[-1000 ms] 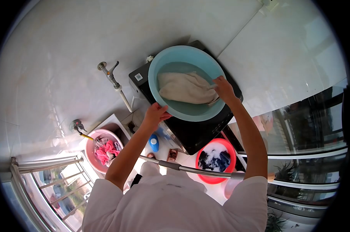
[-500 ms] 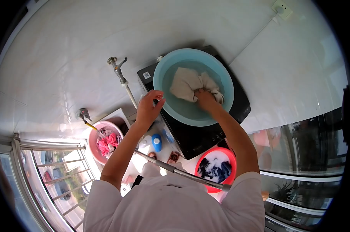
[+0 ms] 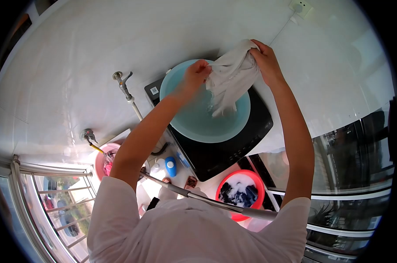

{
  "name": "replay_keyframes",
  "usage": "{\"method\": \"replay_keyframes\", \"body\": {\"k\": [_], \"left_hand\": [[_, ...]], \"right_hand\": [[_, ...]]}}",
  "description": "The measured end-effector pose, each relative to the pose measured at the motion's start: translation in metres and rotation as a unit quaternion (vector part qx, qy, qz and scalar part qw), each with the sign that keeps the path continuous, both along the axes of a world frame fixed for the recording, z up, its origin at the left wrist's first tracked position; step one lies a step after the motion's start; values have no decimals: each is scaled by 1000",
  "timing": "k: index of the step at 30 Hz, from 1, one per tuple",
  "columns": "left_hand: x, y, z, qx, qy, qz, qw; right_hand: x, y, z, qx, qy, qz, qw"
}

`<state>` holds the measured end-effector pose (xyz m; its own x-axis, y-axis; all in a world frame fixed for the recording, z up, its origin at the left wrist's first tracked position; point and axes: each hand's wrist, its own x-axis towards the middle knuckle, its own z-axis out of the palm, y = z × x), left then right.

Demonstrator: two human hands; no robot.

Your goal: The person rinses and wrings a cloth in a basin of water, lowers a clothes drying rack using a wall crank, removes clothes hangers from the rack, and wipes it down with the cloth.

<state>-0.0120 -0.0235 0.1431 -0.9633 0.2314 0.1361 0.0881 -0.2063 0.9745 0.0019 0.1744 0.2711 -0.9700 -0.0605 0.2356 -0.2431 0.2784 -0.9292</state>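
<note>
A wet, pale beige garment [image 3: 233,72] hangs between my two hands, its lower end reaching the water in the light blue basin [image 3: 176,120]. My left hand [image 3: 198,72] pinches one edge of the cloth, over the basin's far left side. Higher up on the right, my right hand [image 3: 264,59] is closed around the garment's upper corner. The exact kind of garment cannot be made out in its folds. Beneath the basin is a black washing machine [image 3: 216,160], which carries it on its top.
A red basin [image 3: 260,193] with dark clothes and suds stands on the floor. At left are a pink basin [image 3: 98,164] with clothes, a wall tap [image 3: 124,87] and a blue bottle [image 3: 171,166]. A metal pole [image 3: 176,189] crosses before my body.
My right hand has lifted the beige garment up out of the water. My left hand has moved from beside the basin to the cloth's edge and taken hold of it.
</note>
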Motion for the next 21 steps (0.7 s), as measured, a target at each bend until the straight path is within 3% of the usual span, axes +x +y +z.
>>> {"method": "replay_keyframes", "body": {"k": [3,6,9,13,15,16,19,21], "left_hand": [[10,-24,57,30,-27,-14,999],[9,-30,64,42,-16,-19,999],[-1,-32,19,-88,-39,-23,995],[-11,-20,-73,-123,-60,-7,991],[-1,-7,-85,-105,-58,25,992],[3,-3,-73,-55,-60,-4,997],[17,3,-17,91,-58,-85,991],[25,5,35,174,-40,-116,977]], "right_hand": [[9,10,19,-37,35,-2,999],[17,17,-1,12,48,8,999],[10,30,-67,102,2,28,994],[15,26,-179,218,-83,186,954],[24,29,-224,289,-10,184,939],[25,27,-232,323,29,182,928],[19,23,-238,270,57,156,948],[22,6,-220,163,42,160,973]]}}
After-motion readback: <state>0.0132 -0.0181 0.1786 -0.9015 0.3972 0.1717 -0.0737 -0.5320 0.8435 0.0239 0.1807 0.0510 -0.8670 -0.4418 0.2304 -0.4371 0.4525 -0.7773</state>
